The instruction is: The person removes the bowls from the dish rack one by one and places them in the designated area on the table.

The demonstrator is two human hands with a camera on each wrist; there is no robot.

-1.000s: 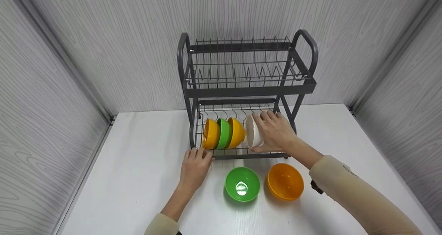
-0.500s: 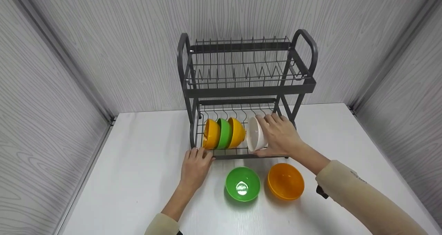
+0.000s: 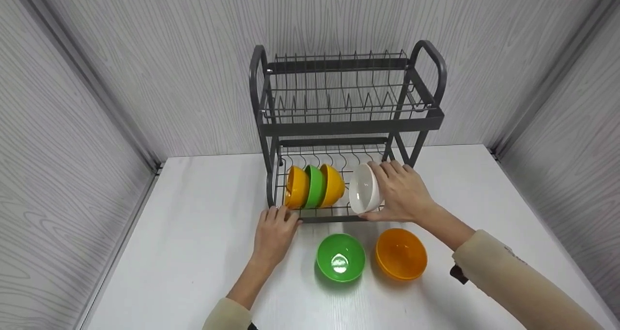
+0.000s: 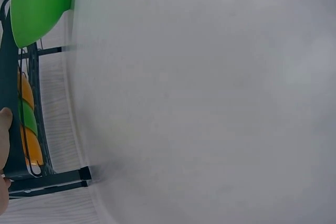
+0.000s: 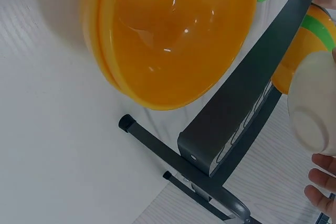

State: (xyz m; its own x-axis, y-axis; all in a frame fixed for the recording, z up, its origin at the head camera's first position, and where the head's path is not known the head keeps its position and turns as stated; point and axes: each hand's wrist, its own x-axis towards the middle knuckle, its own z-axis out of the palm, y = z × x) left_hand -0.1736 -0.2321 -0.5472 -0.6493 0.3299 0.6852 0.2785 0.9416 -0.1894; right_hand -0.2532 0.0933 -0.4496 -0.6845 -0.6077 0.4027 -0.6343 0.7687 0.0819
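My right hand [image 3: 401, 192] grips a white bowl [image 3: 364, 188] from its right side, thumb low and fingers over the top. The bowl is tilted on its side, its opening facing left, over the right part of the dish rack's [image 3: 339, 219] lower tier. Left of it, a yellow bowl [image 3: 334, 187], a green bowl [image 3: 315, 187] and an orange-yellow bowl [image 3: 296, 188] stand on edge in a row. At the front left corner, my left hand [image 3: 274, 235] holds the rack's lower rail; in the left wrist view only its fingertips [image 4: 4, 129] show.
On the white table in front of the rack sit a green bowl [image 3: 340, 257] and nested orange bowls [image 3: 401, 254]. The rack's wire upper tier [image 3: 348, 127] overhangs the lower one. Grey wood-grain panels [image 3: 193, 68] enclose the back and both sides.
My right hand has drawn the white bowl to the right, away from the row, and its opening has turned more toward the head camera. The left hand stays on the rail.
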